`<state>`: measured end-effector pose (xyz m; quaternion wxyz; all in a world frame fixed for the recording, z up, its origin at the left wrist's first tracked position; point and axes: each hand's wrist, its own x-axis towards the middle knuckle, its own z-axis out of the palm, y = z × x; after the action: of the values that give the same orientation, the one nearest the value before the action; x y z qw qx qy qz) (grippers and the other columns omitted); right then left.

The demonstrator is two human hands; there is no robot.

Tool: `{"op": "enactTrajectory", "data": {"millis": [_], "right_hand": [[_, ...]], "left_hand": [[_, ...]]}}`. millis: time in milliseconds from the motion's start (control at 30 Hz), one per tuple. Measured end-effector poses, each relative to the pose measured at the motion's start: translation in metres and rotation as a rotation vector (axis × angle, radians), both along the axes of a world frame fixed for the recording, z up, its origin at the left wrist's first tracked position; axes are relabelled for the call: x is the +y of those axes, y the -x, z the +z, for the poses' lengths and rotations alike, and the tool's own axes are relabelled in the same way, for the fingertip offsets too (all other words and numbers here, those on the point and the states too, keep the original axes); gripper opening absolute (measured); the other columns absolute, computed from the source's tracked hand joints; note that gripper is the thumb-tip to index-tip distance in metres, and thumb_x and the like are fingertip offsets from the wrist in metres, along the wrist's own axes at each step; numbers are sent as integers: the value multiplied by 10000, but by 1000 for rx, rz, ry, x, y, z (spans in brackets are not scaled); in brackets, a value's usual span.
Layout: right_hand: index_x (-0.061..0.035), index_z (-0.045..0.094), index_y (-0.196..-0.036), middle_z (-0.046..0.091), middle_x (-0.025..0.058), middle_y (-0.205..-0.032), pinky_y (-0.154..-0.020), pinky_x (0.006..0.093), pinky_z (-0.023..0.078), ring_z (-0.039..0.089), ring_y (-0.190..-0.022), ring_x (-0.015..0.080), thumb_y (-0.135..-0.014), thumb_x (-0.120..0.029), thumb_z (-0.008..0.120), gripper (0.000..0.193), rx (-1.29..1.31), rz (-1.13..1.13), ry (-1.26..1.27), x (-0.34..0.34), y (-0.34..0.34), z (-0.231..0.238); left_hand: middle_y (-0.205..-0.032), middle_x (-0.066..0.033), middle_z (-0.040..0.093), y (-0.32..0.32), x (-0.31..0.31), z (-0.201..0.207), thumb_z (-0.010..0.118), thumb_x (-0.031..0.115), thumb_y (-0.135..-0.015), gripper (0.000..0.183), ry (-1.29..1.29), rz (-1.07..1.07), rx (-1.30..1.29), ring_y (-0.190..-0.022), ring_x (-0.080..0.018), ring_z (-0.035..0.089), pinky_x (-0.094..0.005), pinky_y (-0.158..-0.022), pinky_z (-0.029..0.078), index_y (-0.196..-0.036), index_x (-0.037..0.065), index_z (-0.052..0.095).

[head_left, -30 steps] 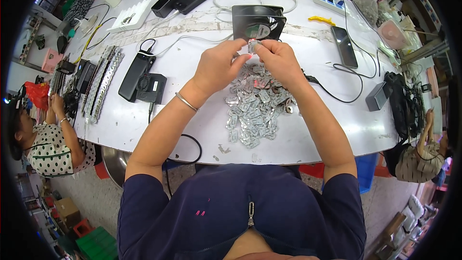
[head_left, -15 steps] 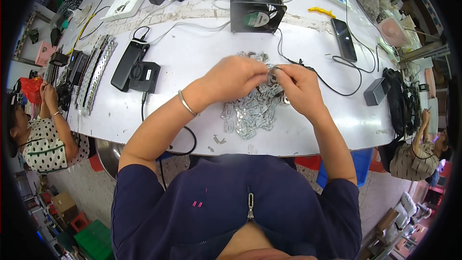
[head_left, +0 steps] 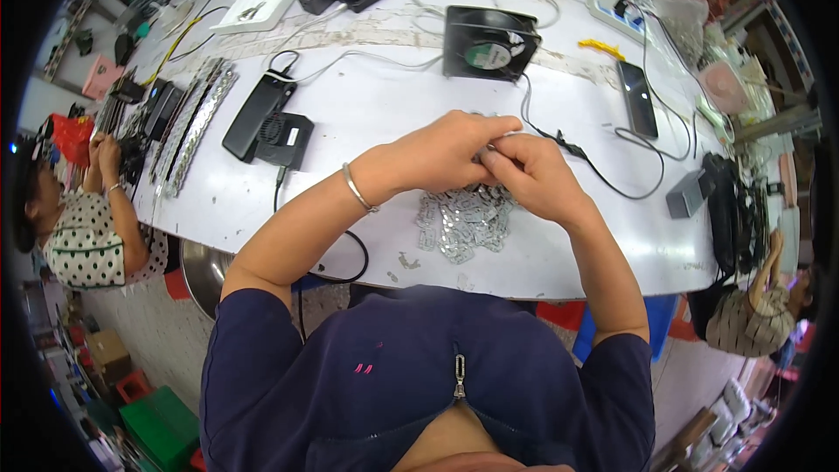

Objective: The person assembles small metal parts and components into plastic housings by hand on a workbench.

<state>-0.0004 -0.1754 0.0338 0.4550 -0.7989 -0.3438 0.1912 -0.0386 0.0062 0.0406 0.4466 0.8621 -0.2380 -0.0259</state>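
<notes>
Over a pile of small flat silver metal pieces (head_left: 468, 225), my two hands meet with their fingertips together. My left hand (head_left: 456, 154), a silver bangle (head_left: 358, 188) on its wrist, is closed with its fingers curled toward the right one. My right hand (head_left: 540, 177) is closed too, thumb and forefinger pinching a small metal piece (head_left: 484, 154) of which only a grey sliver shows. What the left fingers grip is hidden behind the hand. The pile lies just below and partly under both hands.
A black fan (head_left: 491, 44) stands beyond my hands. To the left lie a black device with a cable (head_left: 262, 122) and metal strips (head_left: 199, 122); to the right, a phone (head_left: 638, 98) and a dark box (head_left: 688, 195). Other people (head_left: 87, 236) sit at both sides.
My left hand has closed in on the right, and their fingertips now overlap, covering more of the metal piece. The whole view has shifted slightly, with table things lower and further right.
</notes>
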Motion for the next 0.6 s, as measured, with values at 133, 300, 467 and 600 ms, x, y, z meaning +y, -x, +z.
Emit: {"op": "enactTrajectory", "data": {"millis": [133, 300, 467, 600], "right_hand": [[29, 632, -768, 588, 116, -636, -544, 318, 424, 508, -550, 175, -856, -132, 606, 185, 19, -23, -24, 1, -7, 5], [-21, 591, -753, 495, -57, -640, -508, 211, 338, 415, -570, 26, -946, -165, 562, 242, 216, -48, -46, -4, -25, 7], [-38, 563, -727, 474, -60, -625, -492, 212, 314, 387, -562, 24, -935, -172, 574, 248, 301, 28, -134, -3, -28, 6], [-61, 558, -750, 449, -72, -619, -468, 195, 282, 354, -538, 14, -936, -180, 572, 222, 604, 83, -256, -4, -32, 10]], "left_hand": [[-958, -176, 669, -3, 2, 7, 712, 55, -704, 565, 76, -13, 100, -837, -321, 659, -348, -748, 515, -1240, 57, 535], [-791, -153, 663, -8, 22, 14, 688, 217, -835, 282, -95, 105, 18, -673, -220, 636, -312, -635, 507, -954, -30, 624], [-685, -34, 599, -11, 31, 15, 599, 228, -929, 252, 116, -15, 542, -572, -93, 579, -254, -536, 469, -850, -11, 621], [-685, 4, 576, -8, 32, 15, 567, 221, -960, 252, 317, -78, 541, -571, -72, 565, -229, -521, 458, -850, 2, 624]]}}
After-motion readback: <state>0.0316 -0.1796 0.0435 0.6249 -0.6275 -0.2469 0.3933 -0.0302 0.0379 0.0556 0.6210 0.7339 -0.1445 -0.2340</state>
